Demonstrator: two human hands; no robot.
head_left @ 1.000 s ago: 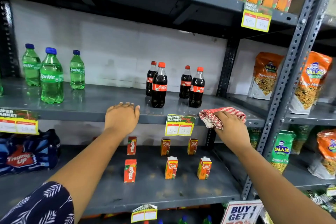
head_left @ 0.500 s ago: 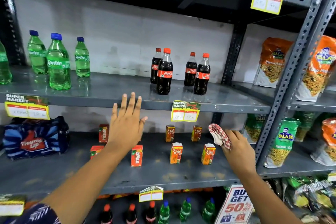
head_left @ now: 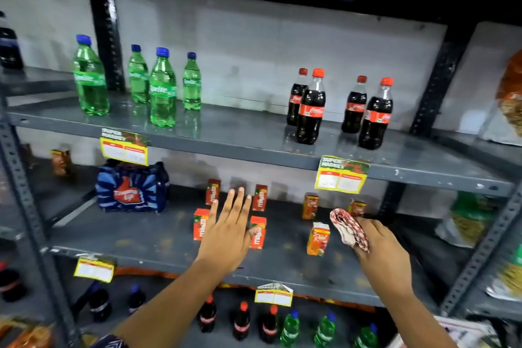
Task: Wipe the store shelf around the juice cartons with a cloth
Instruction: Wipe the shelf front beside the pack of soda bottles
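Small juice cartons stand on the grey middle shelf (head_left: 147, 243): several red ones (head_left: 259, 197) at the centre and orange ones (head_left: 318, 239) to the right. My left hand (head_left: 228, 230) hovers open, fingers spread, in front of the red cartons and hides part of them. My right hand (head_left: 380, 246) grips a bunched red-and-white checked cloth (head_left: 348, 227), held just above the shelf between the front orange carton and one at the back (head_left: 357, 207).
A blue Thums Up pack (head_left: 131, 188) sits at the left of the same shelf. Green Sprite bottles (head_left: 162, 87) and Coca-Cola bottles (head_left: 310, 106) stand on the shelf above. Price tags (head_left: 340, 175) hang off the shelf edges. More bottles (head_left: 268, 325) are below, snack bags (head_left: 466, 220) to the right.
Both hands have come down from the upper shelf edge to the juice-carton shelf. My left hand has opened its fingers. The cloth has stayed in my right hand. The view has tilted down and left.
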